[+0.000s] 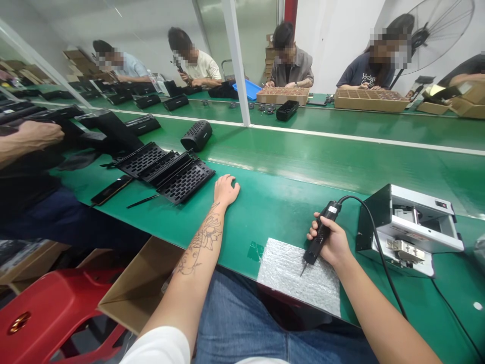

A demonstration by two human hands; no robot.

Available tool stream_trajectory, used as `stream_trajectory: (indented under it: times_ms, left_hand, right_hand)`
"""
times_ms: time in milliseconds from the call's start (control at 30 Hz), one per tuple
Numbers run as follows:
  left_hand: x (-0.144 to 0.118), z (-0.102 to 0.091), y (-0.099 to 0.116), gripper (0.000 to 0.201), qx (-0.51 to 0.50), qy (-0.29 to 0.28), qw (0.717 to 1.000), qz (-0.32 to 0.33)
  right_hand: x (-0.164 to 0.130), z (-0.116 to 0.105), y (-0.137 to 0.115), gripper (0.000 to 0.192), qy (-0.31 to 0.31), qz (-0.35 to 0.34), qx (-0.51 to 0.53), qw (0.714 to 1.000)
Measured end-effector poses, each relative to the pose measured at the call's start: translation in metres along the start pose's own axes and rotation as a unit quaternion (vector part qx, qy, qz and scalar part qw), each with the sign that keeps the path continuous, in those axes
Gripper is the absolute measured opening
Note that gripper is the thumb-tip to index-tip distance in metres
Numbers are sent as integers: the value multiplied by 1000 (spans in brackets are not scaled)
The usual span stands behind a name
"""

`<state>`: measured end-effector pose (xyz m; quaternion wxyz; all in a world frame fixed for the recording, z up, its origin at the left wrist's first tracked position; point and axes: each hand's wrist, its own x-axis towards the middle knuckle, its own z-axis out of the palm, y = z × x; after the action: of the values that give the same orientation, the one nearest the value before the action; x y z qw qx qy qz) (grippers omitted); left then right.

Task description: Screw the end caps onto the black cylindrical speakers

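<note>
My right hand (333,242) grips a black corded electric screwdriver (321,233), tip down over a grey foam pad (299,275) at the near edge of the green bench (303,167). My left hand (226,189) rests knuckles-down on the bench with fingers curled and holds nothing. It lies just right of a row of black perforated grille panels (166,169). A black speaker body (196,135) lies on its side farther back.
A grey and black machine (411,227) stands right of my right hand, its cable running to the screwdriver. A thin black tool (142,201) and a flat black strip (111,189) lie at left. A co-worker's hand (40,135) is at far left. Below are a cardboard box (140,285) and a red stool (49,316). Several people work opposite.
</note>
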<state>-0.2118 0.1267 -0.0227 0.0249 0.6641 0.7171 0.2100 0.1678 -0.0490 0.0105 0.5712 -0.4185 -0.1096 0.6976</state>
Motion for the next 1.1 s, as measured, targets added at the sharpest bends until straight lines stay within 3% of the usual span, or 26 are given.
stream_trajectory:
  times_ms: [1100]
  left_hand:
    - [0,-1,0,43,-7,-3,1000,1]
  right_hand:
    - [1,-1,0,34,-3,0,0,1000]
